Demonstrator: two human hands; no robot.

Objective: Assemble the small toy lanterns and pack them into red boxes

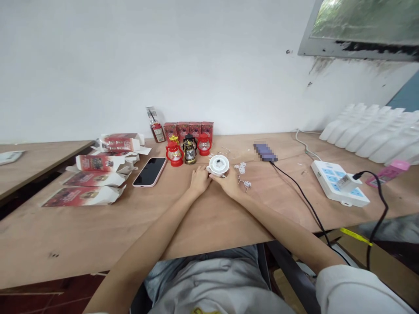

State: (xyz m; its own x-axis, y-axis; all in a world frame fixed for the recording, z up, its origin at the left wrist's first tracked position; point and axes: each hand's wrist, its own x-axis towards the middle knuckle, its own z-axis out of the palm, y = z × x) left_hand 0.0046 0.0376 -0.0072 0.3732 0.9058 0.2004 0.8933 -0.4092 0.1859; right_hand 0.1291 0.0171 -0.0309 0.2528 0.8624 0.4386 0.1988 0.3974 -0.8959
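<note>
Both my hands rest on the wooden table (98,226) around a small round white disc (219,164). My left hand (199,179) lies just left of the disc with fingers curled toward it. My right hand (229,181) touches the disc's near edge, fingers closed on it. Small metal and white plastic parts (242,174) lie scattered right of my right hand. Three miniature lanterns, two red (174,154) (204,145) and one dark gold (190,150), stand just behind the disc.
A phone (150,171) lies face up at the left. Flattened red boxes (94,176) sit further left; upright red boxes (189,129) line the wall. A white power strip (338,182) with black cables is at right, beside white bottles (373,131).
</note>
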